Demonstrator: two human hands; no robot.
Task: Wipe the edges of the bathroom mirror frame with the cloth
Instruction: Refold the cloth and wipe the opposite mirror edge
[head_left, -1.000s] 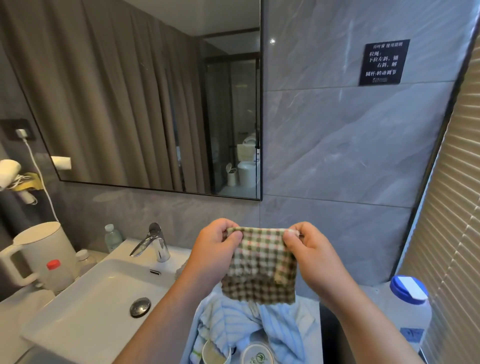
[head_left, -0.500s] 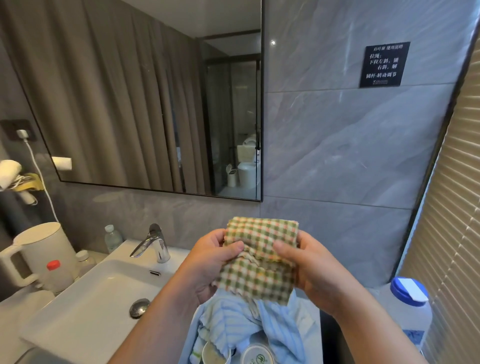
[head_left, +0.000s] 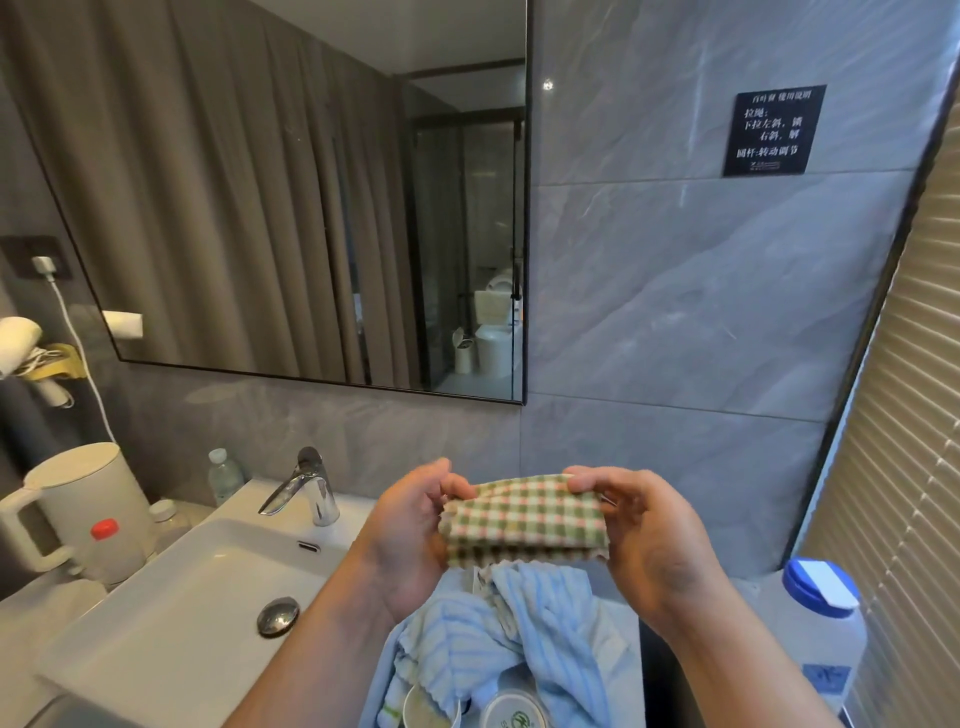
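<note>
While the left hand (head_left: 410, 540) and right hand (head_left: 649, 540) pinched the folded green-and-white checked cloth (head_left: 522, 519) by its ends, fingers closed on it above the counter, the thin black mirror frame (head_left: 524, 208) remained untouched, so all wiping appeared outstanding.

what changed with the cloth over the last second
The checked cloth, which hung open from both hands a second ago, has been folded into a flatter, wider pad. The left hand and right hand kept hold of it throughout, now gripping its two ends. The mirror frame remains untouched; the sink, kettle and blue towel have not moved.
</note>
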